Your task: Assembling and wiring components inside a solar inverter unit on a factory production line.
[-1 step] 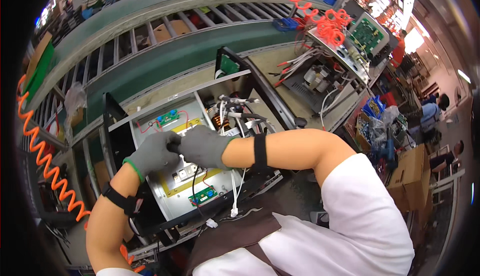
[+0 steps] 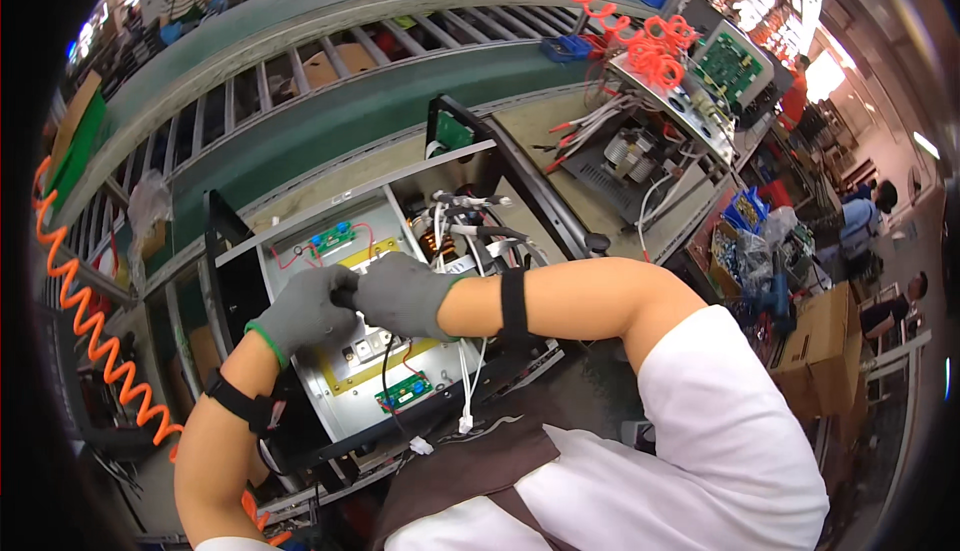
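Grey-gloved left hand [image 2: 300,309] and right hand [image 2: 400,293] meet fingertip to fingertip over open metal chassis [image 2: 330,391], pinching something small, probably a wire end, for control.

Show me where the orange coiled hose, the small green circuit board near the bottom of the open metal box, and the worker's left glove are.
orange coiled hose [image 2: 85,326], head view, on a middle coil.
small green circuit board [image 2: 404,392], head view, on its centre.
left glove [image 2: 300,311], head view, on the back of the hand.

Both hands, left hand [image 2: 300,311] and right hand [image 2: 400,296], meet over the open metal case [image 2: 300,251]; conveyor [image 2: 330,101] behind it; coiled hose [image 2: 90,341] to its left.
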Available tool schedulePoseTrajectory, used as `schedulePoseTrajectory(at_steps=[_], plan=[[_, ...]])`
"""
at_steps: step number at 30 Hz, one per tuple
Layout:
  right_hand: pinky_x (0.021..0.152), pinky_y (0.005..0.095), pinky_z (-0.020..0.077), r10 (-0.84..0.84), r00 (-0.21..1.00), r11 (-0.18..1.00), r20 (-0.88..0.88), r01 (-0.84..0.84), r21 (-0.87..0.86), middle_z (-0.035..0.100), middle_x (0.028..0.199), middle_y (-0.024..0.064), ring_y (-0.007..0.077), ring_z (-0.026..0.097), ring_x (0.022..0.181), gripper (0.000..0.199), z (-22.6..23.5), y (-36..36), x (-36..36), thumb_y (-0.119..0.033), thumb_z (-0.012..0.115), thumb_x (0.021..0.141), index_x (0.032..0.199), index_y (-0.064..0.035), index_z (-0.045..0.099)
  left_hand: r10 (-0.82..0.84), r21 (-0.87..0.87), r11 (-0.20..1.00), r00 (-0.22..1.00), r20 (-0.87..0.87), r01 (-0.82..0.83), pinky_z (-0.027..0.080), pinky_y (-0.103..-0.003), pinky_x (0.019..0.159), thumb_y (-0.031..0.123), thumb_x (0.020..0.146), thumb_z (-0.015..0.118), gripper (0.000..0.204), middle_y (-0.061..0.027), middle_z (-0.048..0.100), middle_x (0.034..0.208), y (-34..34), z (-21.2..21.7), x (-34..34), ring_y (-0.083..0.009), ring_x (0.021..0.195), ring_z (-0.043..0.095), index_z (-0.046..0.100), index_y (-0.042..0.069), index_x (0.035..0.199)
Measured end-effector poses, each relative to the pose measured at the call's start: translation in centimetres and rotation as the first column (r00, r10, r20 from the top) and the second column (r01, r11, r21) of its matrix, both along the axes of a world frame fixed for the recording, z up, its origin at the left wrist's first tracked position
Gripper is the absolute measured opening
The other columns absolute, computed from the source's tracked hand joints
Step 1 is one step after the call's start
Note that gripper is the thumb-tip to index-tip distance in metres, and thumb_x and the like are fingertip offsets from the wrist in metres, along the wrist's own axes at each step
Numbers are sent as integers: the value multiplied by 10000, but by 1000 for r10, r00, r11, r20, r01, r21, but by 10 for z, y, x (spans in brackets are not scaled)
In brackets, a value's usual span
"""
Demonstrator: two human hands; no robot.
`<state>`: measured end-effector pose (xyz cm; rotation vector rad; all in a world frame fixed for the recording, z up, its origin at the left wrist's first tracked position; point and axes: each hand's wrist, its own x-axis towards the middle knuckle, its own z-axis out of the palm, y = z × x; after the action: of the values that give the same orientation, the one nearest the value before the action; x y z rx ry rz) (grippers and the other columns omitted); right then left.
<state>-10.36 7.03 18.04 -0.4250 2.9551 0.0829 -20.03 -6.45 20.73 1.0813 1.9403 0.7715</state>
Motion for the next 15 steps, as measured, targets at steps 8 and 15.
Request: schedulePoseTrajectory(at_steps=[8,15], plan=[[677,370,497,-150,988,989,34,150,2,655,759,103,281,643,741,219,29,-1,9,-299,630,782,797,-85,676,111,-18,994,994,0,-111,491,-277,798,71,667,710,417,-106,660,946,2,-3,13,-143,878,617,583,-38,1049],[702,414,472,-190,981,791,36,175,-586,603,838,113,308,590,805,136,109,59,129,-210,563,854,916,-96,605,80,80,995,981,-175,-67,482,-286,734,175,674,732,384,-81,628,811,-11,-6,22,-161,759,595,616,30,1009]])
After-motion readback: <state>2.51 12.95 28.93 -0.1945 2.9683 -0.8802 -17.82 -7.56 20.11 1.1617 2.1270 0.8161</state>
